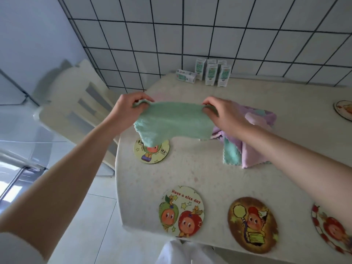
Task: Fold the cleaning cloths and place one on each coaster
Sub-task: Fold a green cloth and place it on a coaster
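A light green cloth (pixel 171 121) hangs stretched in the air above the table. My left hand (pixel 129 107) pinches its top left corner and my right hand (pixel 224 113) pinches its top right corner. Its lower left corner droops over a round cartoon coaster (pixel 152 155) near the table's left edge. Behind my right hand lies a heap of cloths (pixel 245 149), purple with a teal one showing. Along the front edge sit a "Have a nice day" coaster (pixel 182 211), a brown coaster (pixel 252 224) and a red-rimmed coaster (pixel 331 229) partly under my right forearm.
Another coaster (pixel 344 110) peeks in at the right edge. Several small white-and-green cartons (pixel 209 73) stand at the back by the tiled wall. A cream chair (pixel 80 103) stands left of the table (pixel 200 174). Pale floor tiles lie below.
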The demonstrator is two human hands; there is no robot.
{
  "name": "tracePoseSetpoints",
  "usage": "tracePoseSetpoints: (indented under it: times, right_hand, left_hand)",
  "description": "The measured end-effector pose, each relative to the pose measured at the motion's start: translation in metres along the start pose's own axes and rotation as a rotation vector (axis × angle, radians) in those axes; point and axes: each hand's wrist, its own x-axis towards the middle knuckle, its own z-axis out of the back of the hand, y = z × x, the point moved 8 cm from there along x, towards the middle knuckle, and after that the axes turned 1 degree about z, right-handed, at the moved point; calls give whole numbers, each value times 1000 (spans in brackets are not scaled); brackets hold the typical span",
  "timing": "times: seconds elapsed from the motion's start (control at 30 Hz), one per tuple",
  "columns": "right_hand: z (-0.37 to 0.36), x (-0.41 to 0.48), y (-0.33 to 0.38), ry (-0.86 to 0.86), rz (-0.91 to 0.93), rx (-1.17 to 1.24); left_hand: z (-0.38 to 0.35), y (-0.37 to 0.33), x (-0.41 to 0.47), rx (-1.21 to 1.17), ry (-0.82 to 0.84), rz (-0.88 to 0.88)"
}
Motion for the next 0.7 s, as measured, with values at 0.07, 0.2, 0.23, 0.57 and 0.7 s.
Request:
tracePoseSetpoints:
  times: [0.07,0.2,0.23,0.57,0.7]
  right_hand:
    - [-9,-15,13,27,66,32]
    - [-54,-65,12,191,112,-33]
    - [-70,-82,8,272,103,-74]
    - [-165,-225,-2,679,-19,-130]
    - [-170,-255,-8,801,-125,-113]
  left_hand:
    - [0,10,-18,28,54,-4]
    - [-28,49,-65,60,248,31]
    - [-38,62,-78,48,286,44]
    - [-138,160,-207,-11,591,203]
    - [-153,166,-234,-17,689,235]
